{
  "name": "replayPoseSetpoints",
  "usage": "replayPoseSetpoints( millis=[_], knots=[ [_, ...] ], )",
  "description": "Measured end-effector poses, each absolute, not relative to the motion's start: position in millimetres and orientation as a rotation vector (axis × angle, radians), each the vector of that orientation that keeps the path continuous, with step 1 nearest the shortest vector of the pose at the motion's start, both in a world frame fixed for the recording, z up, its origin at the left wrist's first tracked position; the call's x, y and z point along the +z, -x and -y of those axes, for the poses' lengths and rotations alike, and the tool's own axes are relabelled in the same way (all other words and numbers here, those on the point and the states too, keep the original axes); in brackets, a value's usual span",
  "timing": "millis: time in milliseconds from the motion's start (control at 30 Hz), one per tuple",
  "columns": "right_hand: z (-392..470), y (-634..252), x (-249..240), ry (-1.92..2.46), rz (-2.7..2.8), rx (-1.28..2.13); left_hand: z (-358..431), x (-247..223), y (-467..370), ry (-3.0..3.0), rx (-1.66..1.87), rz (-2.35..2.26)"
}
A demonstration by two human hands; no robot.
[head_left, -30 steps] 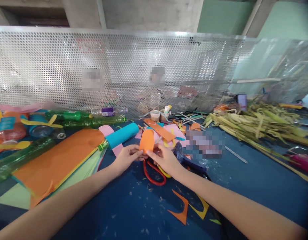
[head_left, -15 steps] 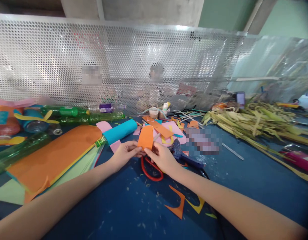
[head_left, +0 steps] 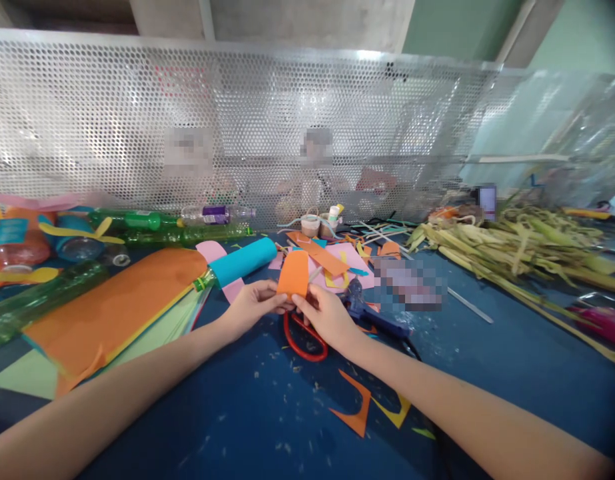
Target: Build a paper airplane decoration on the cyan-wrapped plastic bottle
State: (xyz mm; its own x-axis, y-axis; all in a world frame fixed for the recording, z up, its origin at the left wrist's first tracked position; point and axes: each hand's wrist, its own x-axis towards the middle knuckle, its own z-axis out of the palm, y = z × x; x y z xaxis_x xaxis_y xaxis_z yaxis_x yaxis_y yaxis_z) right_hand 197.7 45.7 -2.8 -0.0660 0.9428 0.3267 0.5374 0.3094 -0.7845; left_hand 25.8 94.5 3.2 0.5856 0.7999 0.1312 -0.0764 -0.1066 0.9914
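Between my two hands is an orange paper piece (head_left: 293, 272) with a rounded top, raised above the table. My left hand (head_left: 254, 303) pinches its lower left edge. The fingers of my right hand (head_left: 327, 313) close on its lower right edge. Below them lie scissors with red handles (head_left: 307, 347), their blades hidden. A blue glue gun (head_left: 374, 313) rests just right of my right hand. To the left, a bottle wrapped in blue paper (head_left: 244, 263) with pink paper flaps lies on its side, its green neck towards me.
Large orange sheets (head_left: 122, 307) and green bottles (head_left: 47, 300) lie at left. Paper offcuts (head_left: 354, 403) are scattered in front. Dried leaf strips (head_left: 512, 247) are heaped at right. A perforated metal screen (head_left: 267, 133) stands behind the table (head_left: 267, 427), with people beyond it.
The view has shifted slightly, so everything sits a little further right. Both hands keep hold of the orange paper piece, with hardly any movement.
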Motion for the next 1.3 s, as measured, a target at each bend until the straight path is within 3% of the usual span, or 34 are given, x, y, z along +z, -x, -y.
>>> replayPoseSetpoints(
  millis=[1300],
  knots=[
    [-44.6, -196.0, -2.0, 1.352, 1.768, 0.505, -99.2, -3.1, -24.2, -1.549, 0.892, -0.635]
  ],
)
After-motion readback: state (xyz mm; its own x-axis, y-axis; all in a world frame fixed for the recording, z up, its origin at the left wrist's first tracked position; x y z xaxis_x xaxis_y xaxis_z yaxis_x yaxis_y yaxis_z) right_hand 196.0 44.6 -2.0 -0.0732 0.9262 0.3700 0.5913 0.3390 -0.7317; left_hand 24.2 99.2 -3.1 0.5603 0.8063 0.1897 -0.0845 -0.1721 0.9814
